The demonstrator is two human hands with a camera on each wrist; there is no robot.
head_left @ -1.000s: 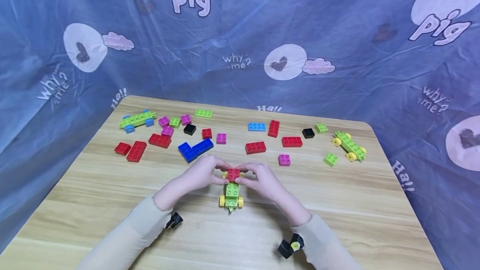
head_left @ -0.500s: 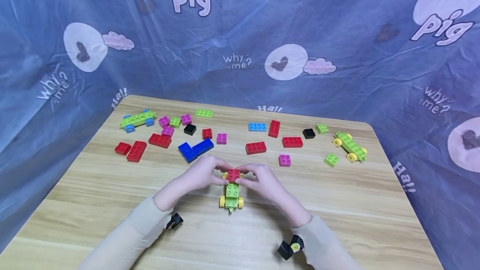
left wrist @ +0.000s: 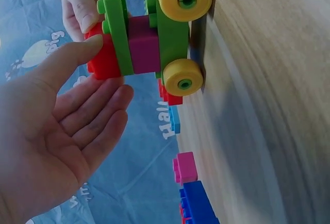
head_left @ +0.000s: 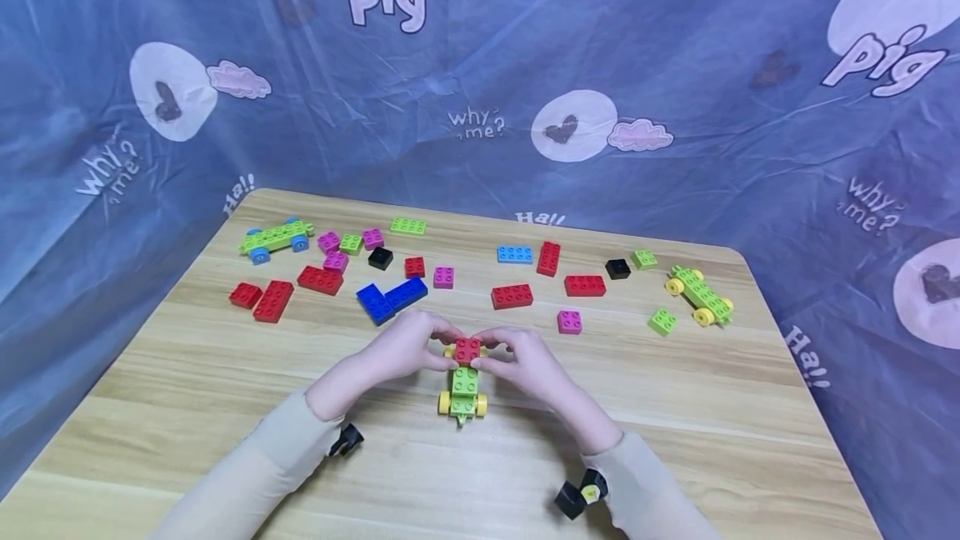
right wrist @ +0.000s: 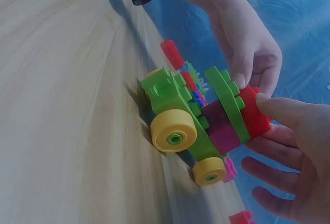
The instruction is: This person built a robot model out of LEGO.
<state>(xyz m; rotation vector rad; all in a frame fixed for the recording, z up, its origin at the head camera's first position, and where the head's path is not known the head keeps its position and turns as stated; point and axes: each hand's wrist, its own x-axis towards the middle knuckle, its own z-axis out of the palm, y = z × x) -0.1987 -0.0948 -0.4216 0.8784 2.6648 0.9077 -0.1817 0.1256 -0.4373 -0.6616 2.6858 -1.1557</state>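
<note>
Near the middle of the table stands a green toy car base (head_left: 462,408) on yellow wheels (left wrist: 183,77). Stacked on its far end are a magenta brick (left wrist: 144,44), then a long green brick (right wrist: 227,102) that overhangs, and a red square brick (head_left: 468,350) on top. My left hand (head_left: 405,347) pinches the red brick from the left, thumb on its near side. From the right, my right hand (head_left: 527,362) pinches the same brick between thumb and forefinger. In both wrist views the red brick sits flush against the long green one, its studs partly covered by fingers.
Beyond the hands lie several loose red, magenta, green, black and blue bricks, among them a dark blue pair (head_left: 391,299). A green base with blue wheels (head_left: 276,240) stands back left, another with yellow wheels (head_left: 700,295) at right. Printed blue cloth (head_left: 480,48) surrounds the table (head_left: 675,432).
</note>
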